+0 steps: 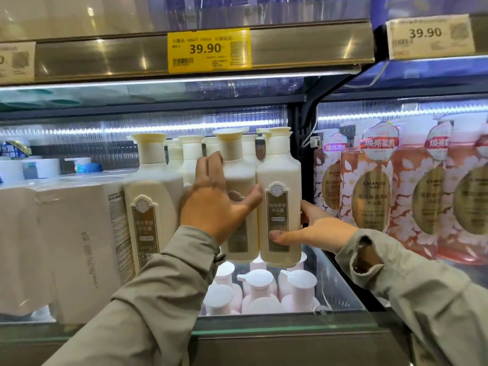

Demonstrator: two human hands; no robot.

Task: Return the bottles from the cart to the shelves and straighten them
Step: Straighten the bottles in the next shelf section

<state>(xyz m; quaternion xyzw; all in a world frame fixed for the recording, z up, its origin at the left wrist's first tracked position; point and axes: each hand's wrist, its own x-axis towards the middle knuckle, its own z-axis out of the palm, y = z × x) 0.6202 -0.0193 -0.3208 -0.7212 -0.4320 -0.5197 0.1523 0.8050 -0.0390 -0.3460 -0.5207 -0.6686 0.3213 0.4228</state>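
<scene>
Cream ribbed bottles with brown labels stand in rows on a glass shelf [335, 281]. My left hand [219, 199] grips the middle front bottle [237, 178], fingers up its left side and thumb across its front. My right hand [314, 228] holds the right front bottle [280, 180] low down, thumb on the label and fingers behind its right side. A third front bottle [151, 196] stands free at the left. More cream bottles [190, 157] fill the row behind.
White boxes [66, 247] crowd the shelf's left part. Pink floral bottles [369, 191] fill the neighbouring bay on the right, past a black upright [303, 159]. Pale pink pump bottles [258, 291] show on the shelf below through the glass. A yellow price tag [208, 50] hangs above.
</scene>
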